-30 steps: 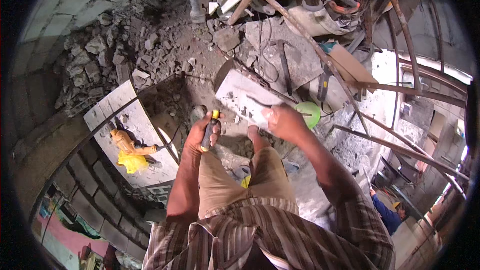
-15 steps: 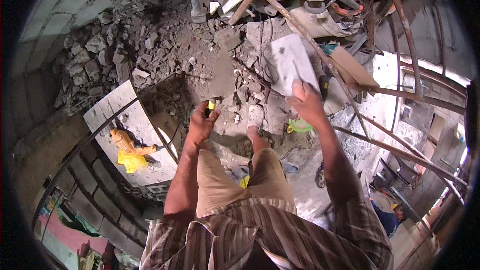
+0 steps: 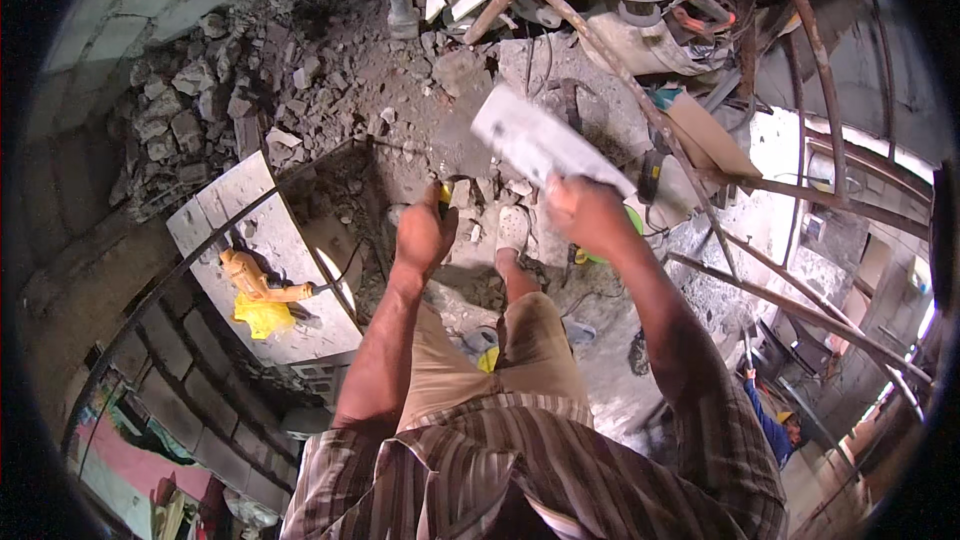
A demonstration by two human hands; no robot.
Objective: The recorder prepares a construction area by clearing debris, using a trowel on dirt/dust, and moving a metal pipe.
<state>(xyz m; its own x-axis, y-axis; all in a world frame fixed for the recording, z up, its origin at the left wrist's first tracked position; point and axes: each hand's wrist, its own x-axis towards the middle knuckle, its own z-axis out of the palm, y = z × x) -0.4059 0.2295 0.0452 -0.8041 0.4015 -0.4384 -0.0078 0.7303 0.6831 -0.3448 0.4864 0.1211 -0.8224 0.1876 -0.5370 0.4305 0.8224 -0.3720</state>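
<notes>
My right hand (image 3: 592, 220) is closed at the near edge of a pale, flat rectangular plastering float (image 3: 535, 138), held up and tilted above the rubble. Its grip is hidden by my fingers. My left hand (image 3: 424, 233) is wrapped around a tool with a yellow-and-black handle (image 3: 446, 194). Past that handle, a greyish flat patch blends into the ground, and I cannot tell whether it is the tool's blade. Both hands are held out in front of my knees, apart from each other. My foot in a light clog (image 3: 512, 228) stands between them.
Broken masonry (image 3: 185, 105) is heaped at the far left. An orange power tool (image 3: 255, 278) and a yellow bag (image 3: 262, 317) lie on a pale board (image 3: 315, 315). Rusty poles (image 3: 640, 100) cross on the right, near a debris-filled container (image 3: 640, 40). Another person (image 3: 775, 425) is at lower right.
The float has swung left and turned to a flatter slant, with my right hand shifting slightly left. My left hand has moved a little right and turned its back upward.
</notes>
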